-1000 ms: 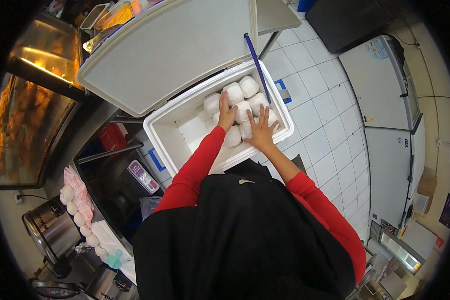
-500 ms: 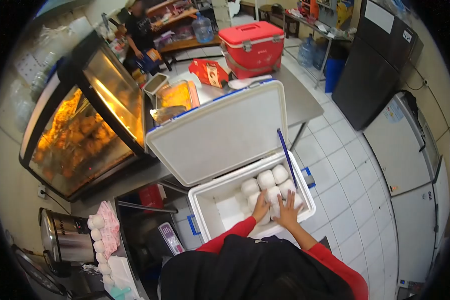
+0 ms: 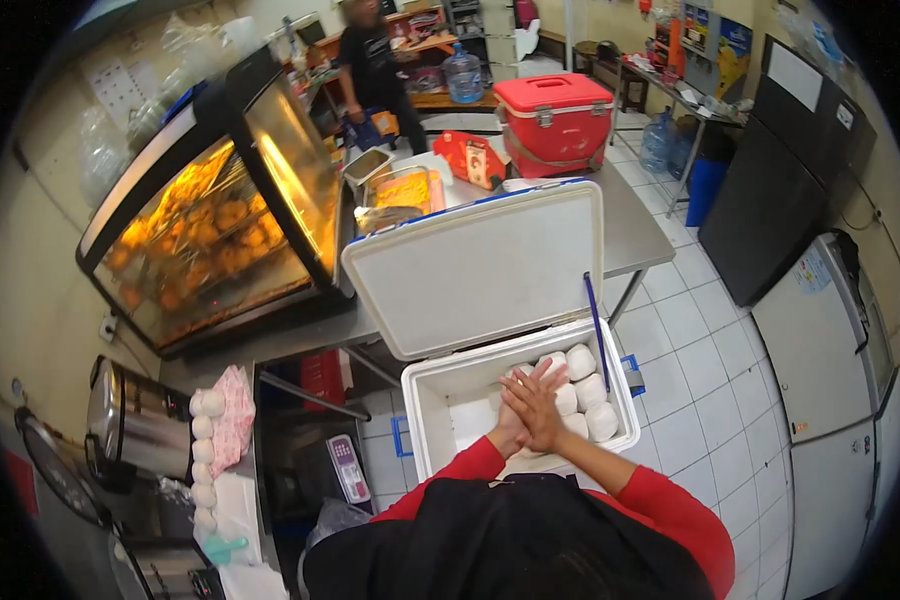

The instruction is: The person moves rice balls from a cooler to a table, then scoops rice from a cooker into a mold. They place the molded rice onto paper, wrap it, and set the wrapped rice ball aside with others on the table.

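Over the open white cooler [image 3: 426, 368], my two hands are pressed against each other. My right hand [image 3: 540, 412] lies across my left hand [image 3: 508, 428], its fingers stretched out and spread. My left hand's fingers are also extended, partly hidden behind the right. Neither hand shows anything held. Below and to the right of them, several white rounded bundles [image 3: 602, 421] are packed against the cooler's right end; the hands cover some of them. The raised cooler lid [image 3: 480, 270] leans back, with a dark blue strap [image 3: 596, 325] running down to the right side.
Behind the lid, a steel table [image 3: 635, 235] carries a red cooler [image 3: 555, 130], a food tray [image 3: 408, 192] and a lit display warmer [image 3: 210, 225]. At left stand a steel pot [image 3: 135, 415] and a row of white balls [image 3: 203, 450]. A person [image 3: 375, 70] stands at the back.
My hands have lifted off the white bundles, moved left and come together, right over left. The view has shifted, and the person at the back stands more upright.
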